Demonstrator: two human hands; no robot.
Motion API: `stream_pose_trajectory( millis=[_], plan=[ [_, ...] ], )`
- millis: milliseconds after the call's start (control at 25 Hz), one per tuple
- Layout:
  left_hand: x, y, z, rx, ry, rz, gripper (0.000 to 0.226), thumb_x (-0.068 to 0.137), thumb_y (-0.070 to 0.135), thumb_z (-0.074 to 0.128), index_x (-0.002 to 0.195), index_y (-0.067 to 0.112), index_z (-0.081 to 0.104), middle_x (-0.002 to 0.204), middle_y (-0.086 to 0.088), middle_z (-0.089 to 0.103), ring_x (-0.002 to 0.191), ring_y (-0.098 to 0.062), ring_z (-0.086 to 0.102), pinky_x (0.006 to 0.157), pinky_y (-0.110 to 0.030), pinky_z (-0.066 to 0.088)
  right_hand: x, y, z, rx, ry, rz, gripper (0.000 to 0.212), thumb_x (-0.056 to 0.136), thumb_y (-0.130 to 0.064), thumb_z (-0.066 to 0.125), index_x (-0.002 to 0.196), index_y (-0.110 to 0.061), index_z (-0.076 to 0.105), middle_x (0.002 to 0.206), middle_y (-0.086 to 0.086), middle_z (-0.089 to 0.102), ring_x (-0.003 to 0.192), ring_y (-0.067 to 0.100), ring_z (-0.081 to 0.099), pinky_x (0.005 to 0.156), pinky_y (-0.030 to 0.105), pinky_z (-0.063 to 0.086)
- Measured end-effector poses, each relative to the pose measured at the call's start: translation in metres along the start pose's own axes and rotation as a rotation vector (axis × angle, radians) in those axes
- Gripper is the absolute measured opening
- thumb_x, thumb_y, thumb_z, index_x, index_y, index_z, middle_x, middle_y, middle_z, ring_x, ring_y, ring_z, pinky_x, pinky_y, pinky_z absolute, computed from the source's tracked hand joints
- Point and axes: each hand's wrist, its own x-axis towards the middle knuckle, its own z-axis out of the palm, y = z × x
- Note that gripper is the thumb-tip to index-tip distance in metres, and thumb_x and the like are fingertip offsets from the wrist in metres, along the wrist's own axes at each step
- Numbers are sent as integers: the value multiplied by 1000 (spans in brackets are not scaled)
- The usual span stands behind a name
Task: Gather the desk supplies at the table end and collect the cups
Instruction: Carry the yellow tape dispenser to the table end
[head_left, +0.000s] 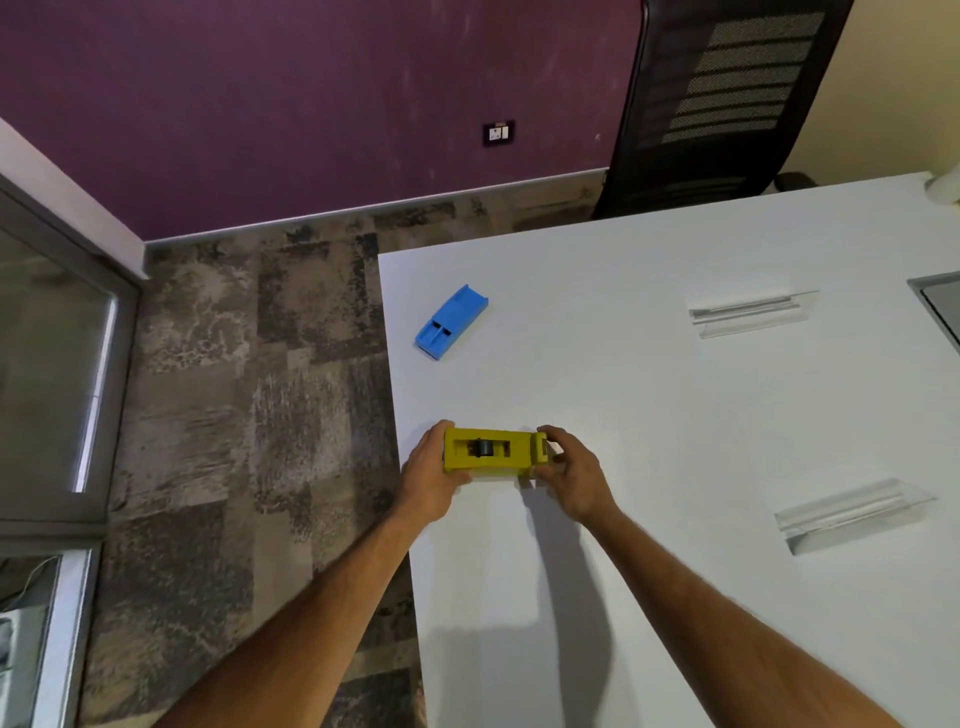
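- The white bench (675, 415) filled the right side of the view, its left edge running beside a patchy brown carpet (249, 389) that met a purple wall (311, 104).
- A black mesh chair (727, 104) stood against the far edge of the bench.
- Two clear plastic holders lay on the right part of the bench, well apart: one farther away (748, 314), one nearer (847, 514).
- A yellow tape dispenser (493, 452) sat near the left edge of the bench, held lengthwise between both hands, a dark roller showing in its middle slot.
- The left hand (431, 478) was curled around the dispenser's left end, fingers over the top and thumb beneath.
- The right hand (571, 473) was curled around the right end, fingers wrapped over the cutter side.
- A blue dispenser (451, 322) lay tilted on the bench beyond the yellow one, close to the far left corner, untouched.
- A small socket plate (498, 133) sat on the wall.
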Motion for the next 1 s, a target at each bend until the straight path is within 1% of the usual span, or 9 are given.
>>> stream_pose_trajectory(
  millis=[120, 160, 240, 320, 400, 640, 800, 920, 1000],
  plan=[
    [-22, 13, -11, -36, -18, 26, 62, 83, 5, 79, 128, 30, 44, 130, 0, 50, 115, -18, 57, 81, -16, 51, -16, -11, -14, -4, -22, -104, 53, 84, -23, 71, 135, -22, 55, 133, -3, 58, 118, 18, 58, 98, 37, 50],
    [-32, 20, -16, -64, -25, 35, 61, 83, 6, 78, 126, 32, 44, 131, 0, 47, 116, -17, 57, 81, -14, 51, -23, -16, -20, 30, -37, -109, 52, 86, -18, 72, 135, -22, 54, 135, -3, 57, 119, 18, 59, 99, 36, 49],
    [-53, 36, -24, -137, -44, 41, 59, 83, 5, 78, 126, 30, 47, 132, 1, 42, 117, -18, 58, 80, -13, 54, -41, -32, -31, 138, -82, -73, 49, 87, -13, 72, 131, -26, 54, 134, -2, 56, 108, 21, 67, 92, 34, 53],
    [-80, 51, -32, -196, -41, 42, 59, 82, 4, 79, 126, 29, 49, 133, 1, 41, 116, -18, 60, 82, -15, 56, -66, -50, -40, 230, -105, -53, 45, 88, -9, 70, 126, -28, 55, 131, -1, 58, 93, 19, 71, 81, 28, 54],
    [-107, 65, -39, -237, -13, 51, 58, 81, 4, 80, 123, 32, 51, 134, 1, 40, 114, -17, 60, 84, -22, 58, -88, -67, -47, 308, -101, -72, 44, 88, -7, 69, 124, -29, 56, 128, -3, 60, 90, 16, 71, 74, 25, 53],
    [-181, 96, -52, -357, -15, 73, 60, 84, 13, 79, 127, 39, 46, 137, -1, 52, 120, -21, 58, 76, -17, 54, -154, -98, -64, 515, -68, -58, 36, 91, -24, 70, 124, -32, 62, 125, 0, 66, 109, 23, 66, 79, 34, 56],
    [-221, 101, -52, -372, -4, 140, 63, 87, 14, 77, 136, 37, 44, 140, 1, 52, 124, -22, 55, 70, -11, 53, -204, -101, -68, 627, -74, -26, 28, 93, -30, 66, 120, -28, 66, 123, 12, 66, 99, 26, 67, 76, 34, 56],
    [-253, 96, -48, -421, -17, 172, 67, 87, 19, 77, 143, 37, 43, 143, 6, 52, 126, -21, 54, 84, -18, 52, -245, -103, -70, 660, -59, -20, 27, 93, -22, 66, 120, -20, 66, 119, 17, 66, 82, 24, 68, 77, 40, 59],
    [-273, 87, -45, -464, -13, 148, 75, 83, 28, 80, 147, 36, 41, 145, 6, 53, 129, -21, 54, 97, -34, 49, -271, -104, -69, 680, -41, -15, 27, 92, -17, 66, 119, -15, 67, 116, 20, 66, 72, 22, 68, 81, 47, 59]
  ],
)
